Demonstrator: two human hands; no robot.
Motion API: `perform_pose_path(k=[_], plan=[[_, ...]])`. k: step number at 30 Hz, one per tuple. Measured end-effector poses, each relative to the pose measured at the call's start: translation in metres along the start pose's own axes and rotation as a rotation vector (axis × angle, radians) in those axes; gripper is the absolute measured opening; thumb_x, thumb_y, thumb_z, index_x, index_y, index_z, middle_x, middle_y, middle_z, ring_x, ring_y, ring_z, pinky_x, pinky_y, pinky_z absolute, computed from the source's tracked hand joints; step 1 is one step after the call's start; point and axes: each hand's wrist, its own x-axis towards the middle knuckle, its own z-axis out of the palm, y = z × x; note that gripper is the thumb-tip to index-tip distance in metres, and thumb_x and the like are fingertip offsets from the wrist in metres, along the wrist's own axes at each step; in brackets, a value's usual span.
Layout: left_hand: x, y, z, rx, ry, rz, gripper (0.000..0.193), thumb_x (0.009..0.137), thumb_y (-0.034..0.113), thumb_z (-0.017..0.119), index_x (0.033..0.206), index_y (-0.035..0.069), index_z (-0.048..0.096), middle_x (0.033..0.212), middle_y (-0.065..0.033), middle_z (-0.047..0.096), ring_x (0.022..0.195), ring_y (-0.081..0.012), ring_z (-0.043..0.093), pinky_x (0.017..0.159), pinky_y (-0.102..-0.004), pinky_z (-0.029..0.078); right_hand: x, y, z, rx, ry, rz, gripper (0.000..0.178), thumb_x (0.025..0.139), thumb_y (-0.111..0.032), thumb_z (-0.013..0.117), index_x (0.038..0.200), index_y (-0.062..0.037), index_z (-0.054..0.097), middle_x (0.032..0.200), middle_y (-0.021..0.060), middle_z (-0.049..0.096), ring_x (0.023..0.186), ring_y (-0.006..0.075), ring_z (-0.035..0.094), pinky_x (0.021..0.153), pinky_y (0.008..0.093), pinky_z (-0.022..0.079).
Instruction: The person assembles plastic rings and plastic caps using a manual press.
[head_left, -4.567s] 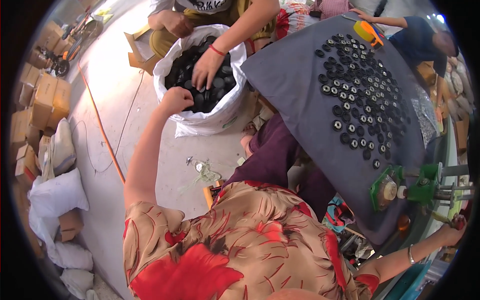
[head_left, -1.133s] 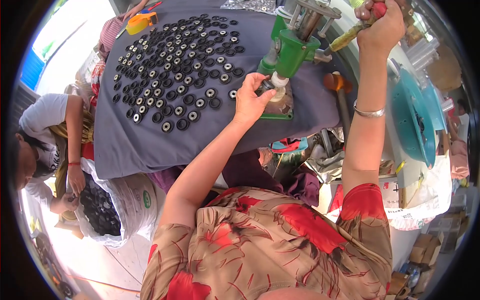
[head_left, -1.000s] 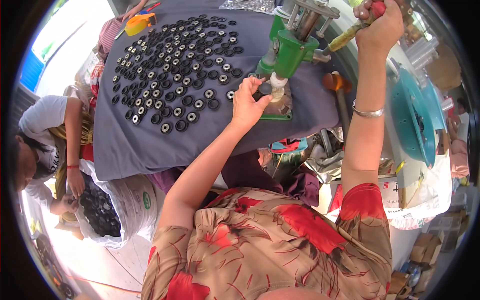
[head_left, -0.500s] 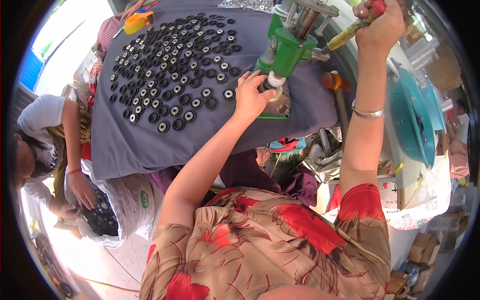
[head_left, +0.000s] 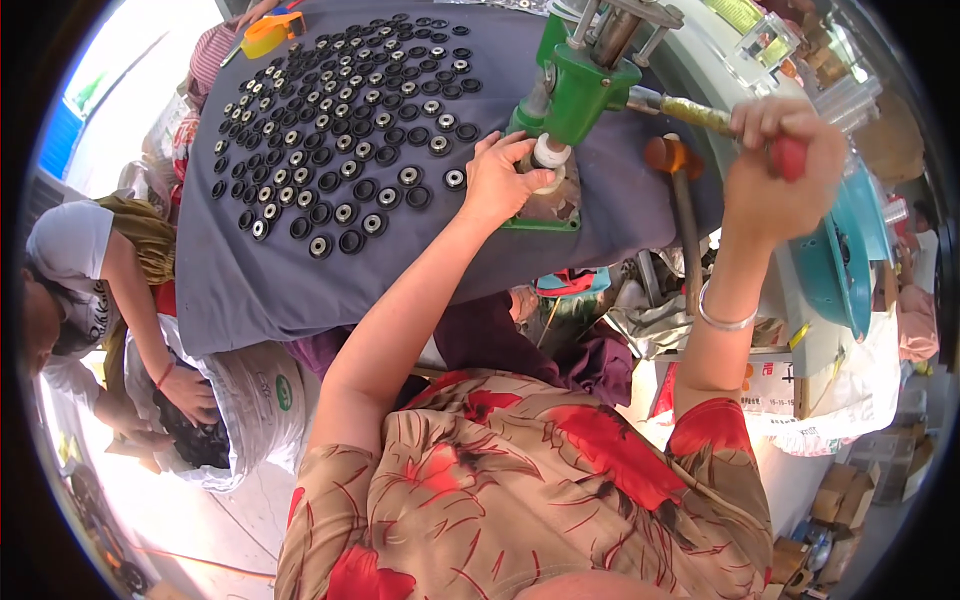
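A green hand-operated press (head_left: pixel 592 98) stands on the cloth-covered table. Its white cylindrical punch (head_left: pixel 550 152) points down over a metal base plate (head_left: pixel 553 210). My left hand (head_left: pixel 497 180) is at the punch's lower end, thumb and fingers bent around its left side; what they pinch there is hidden. My right hand (head_left: pixel 785 160), a little blurred, is wrapped around the press lever (head_left: pixel 697 114) near its red knob (head_left: pixel 788 158). Left of the press, many black rings (head_left: pixel 365 189), some with metal bearings (head_left: pixel 409 176) in them, lie spread over the cloth.
An orange-headed hammer (head_left: pixel 672 158) leans right of the press. Orange tape dispenser (head_left: pixel 268 36) sits at the far left. Teal basins (head_left: pixel 835 270) stand at right. At lower left, a co-worker's hand (head_left: pixel 190 393) reaches into a white sack (head_left: pixel 262 420) of black parts.
My right hand has swung the lever down and toward me. My left hand stays at the punch. The co-worker's hand has moved deeper into the sack.
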Motion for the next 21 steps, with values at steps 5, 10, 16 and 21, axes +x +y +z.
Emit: perform_pose_path(k=[5, 10, 16, 21], plan=[[0.000, 0.000, -0.007, 0.009, -0.080, 0.030, 0.058, 0.066, 0.034, 0.079, 0.119, 0.017, 0.063, 0.129, -0.0060, 0.056, 0.129, -0.0388, 0.037, 0.103, -0.0491, 0.033, -0.079, -0.007, -0.006, -0.087, -0.144, -0.172, 0.019, 0.092, -0.016, 0.046, 0.081, -0.0007, 0.050, 0.069, 0.0138, 0.051, 0.059, 0.0225, 0.051, 0.061, 0.0442, 0.048], [0.001, -0.002, -0.005, 0.010, -0.146, 0.050, 0.058, 0.066, 0.036, 0.078, 0.118, 0.015, 0.062, 0.131, -0.0064, 0.055, 0.130, -0.0402, 0.035, 0.104, -0.0498, 0.031, -0.133, 0.002, -0.022, -0.361, -0.195, -0.109, 0.027, 0.090, -0.023, 0.050, 0.074, -0.0016, 0.052, 0.074, 0.0124, 0.056, 0.070, 0.0274, 0.059, 0.087, 0.0534, 0.045], [-0.007, 0.002, -0.006, 0.032, -0.083, 0.024, 0.061, 0.068, 0.037, 0.078, 0.120, 0.011, 0.061, 0.134, -0.0112, 0.052, 0.132, -0.0407, 0.034, 0.104, -0.0492, 0.032, -0.101, -0.020, -0.011, -0.293, -0.166, -0.069, 0.024, 0.090, -0.017, 0.045, 0.074, 0.0000, 0.049, 0.070, 0.0134, 0.052, 0.065, 0.0250, 0.055, 0.081, 0.0513, 0.046], [-0.006, 0.011, -0.008, 0.005, -0.097, -0.015, 0.065, 0.068, 0.037, 0.078, 0.124, 0.011, 0.058, 0.130, -0.0140, 0.054, 0.133, -0.0392, 0.032, 0.105, -0.0480, 0.033, -0.031, -0.026, -0.002, -0.127, -0.035, 0.102, 0.026, 0.090, -0.016, 0.040, 0.073, 0.0017, 0.047, 0.068, 0.0145, 0.049, 0.061, 0.0244, 0.050, 0.072, 0.0451, 0.047]])
